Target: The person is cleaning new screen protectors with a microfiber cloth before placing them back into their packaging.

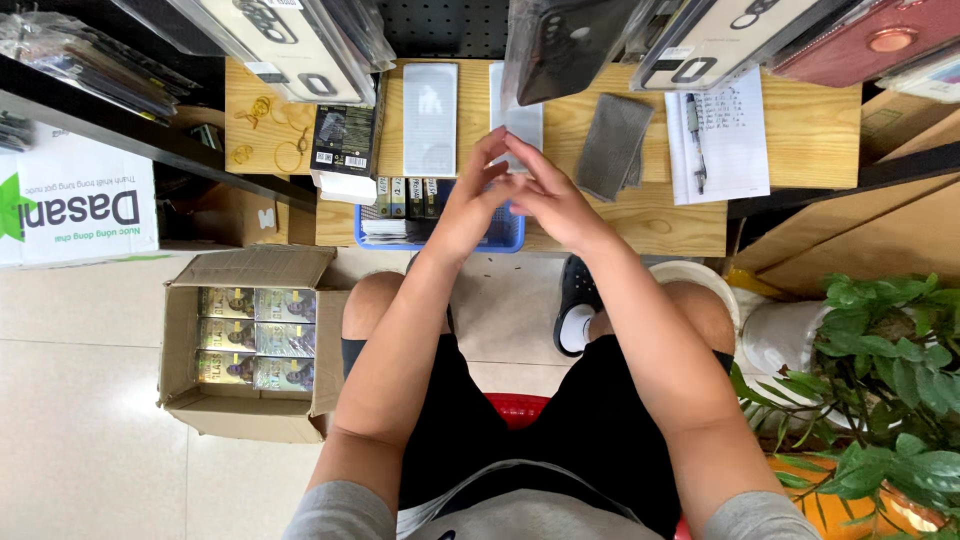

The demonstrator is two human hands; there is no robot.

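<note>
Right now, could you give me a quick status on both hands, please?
Left hand and right hand together above blue basket, fingers touching. Whether they hold anything, cannot tell. White flat pack lies untouched beyond.

Both bare forearms reach up the middle of the frame, converging just above centre. The left hand (pixel 478 192) and right hand (pixel 548 197) meet there, touching, fingers (pixel 497 150) loosely curled and pointing upward.
</note>
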